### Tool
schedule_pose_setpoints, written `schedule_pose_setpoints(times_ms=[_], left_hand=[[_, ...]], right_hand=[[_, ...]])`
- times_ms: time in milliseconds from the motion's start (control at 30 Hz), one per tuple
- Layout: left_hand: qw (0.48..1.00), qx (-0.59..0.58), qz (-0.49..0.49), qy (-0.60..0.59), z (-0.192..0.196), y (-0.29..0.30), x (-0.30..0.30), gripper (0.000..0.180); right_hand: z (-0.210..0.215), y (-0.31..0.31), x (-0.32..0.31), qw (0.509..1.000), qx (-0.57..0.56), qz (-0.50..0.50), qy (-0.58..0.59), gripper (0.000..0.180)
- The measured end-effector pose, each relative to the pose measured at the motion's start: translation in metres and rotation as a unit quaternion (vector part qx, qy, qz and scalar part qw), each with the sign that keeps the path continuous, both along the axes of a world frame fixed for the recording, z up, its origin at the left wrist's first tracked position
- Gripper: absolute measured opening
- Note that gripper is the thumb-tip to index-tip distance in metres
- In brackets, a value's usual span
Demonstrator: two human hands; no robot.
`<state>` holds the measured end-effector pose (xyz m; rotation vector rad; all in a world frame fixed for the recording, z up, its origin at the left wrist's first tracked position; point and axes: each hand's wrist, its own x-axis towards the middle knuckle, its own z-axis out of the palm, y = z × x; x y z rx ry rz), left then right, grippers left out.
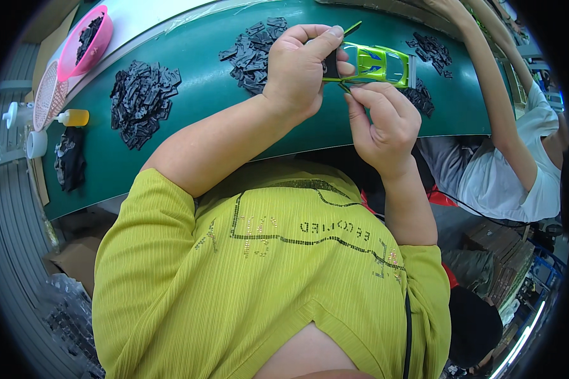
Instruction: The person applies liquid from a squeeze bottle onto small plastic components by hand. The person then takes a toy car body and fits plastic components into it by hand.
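Observation:
A bright green toy car [378, 65] with blue markings is held above the green table. My left hand [302, 69] is closed around its left end, where a dark part shows between the fingers. A thin green flap [353, 28], looking like an opened door, sticks out on the car's far side. Close against the near side, my right hand [387, 120] is closed in a pinch at the car's edge. Whatever lies between its thumb and forefinger is too small and covered to name.
Piles of small black plastic parts [144, 101] lie on the green table [202, 120], with more black pieces [253, 54] behind my left hand. A pink basket [98, 47], yellow-liquid bottle [76, 117] and tape roll [36, 144] are at left. A co-worker's arm [487, 76] reaches in at right.

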<state>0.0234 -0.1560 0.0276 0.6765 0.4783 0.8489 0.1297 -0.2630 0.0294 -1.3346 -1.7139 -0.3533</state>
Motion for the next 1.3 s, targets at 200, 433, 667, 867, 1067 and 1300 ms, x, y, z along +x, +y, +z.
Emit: schedule_pose_setpoints(times_ms=[200,433,667,867,1067,1300], left_hand=[[1.000,-0.016,0.006,0.010,-0.001,0.001,0.001,0.019],[1.000,-0.020,-0.012,0.017,-0.002,-0.003,0.001,0.019],[0.999,0.006,-0.015,-0.032,0.008,0.006,-0.005,0.016],[0.990,0.076,-0.060,-0.107,0.012,0.005,-0.010,0.009],[0.981,0.083,-0.100,-0.142,0.006,0.003,-0.008,0.011],[0.987,0.084,-0.078,-0.110,0.005,-0.004,-0.008,0.012]], right_hand=[[-0.001,0.000,0.003,0.996,-0.051,0.015,0.078,0.015],[-0.006,-0.002,0.001,0.999,-0.036,-0.019,-0.008,0.016],[0.003,-0.021,-0.012,0.962,-0.087,-0.019,0.258,0.014],[-0.007,-0.022,-0.003,0.588,-0.267,0.192,0.739,0.025],[-0.006,-0.013,-0.013,0.390,-0.289,0.336,0.807,0.023],[-0.017,-0.008,-0.020,0.293,-0.269,0.359,0.844,0.024]])
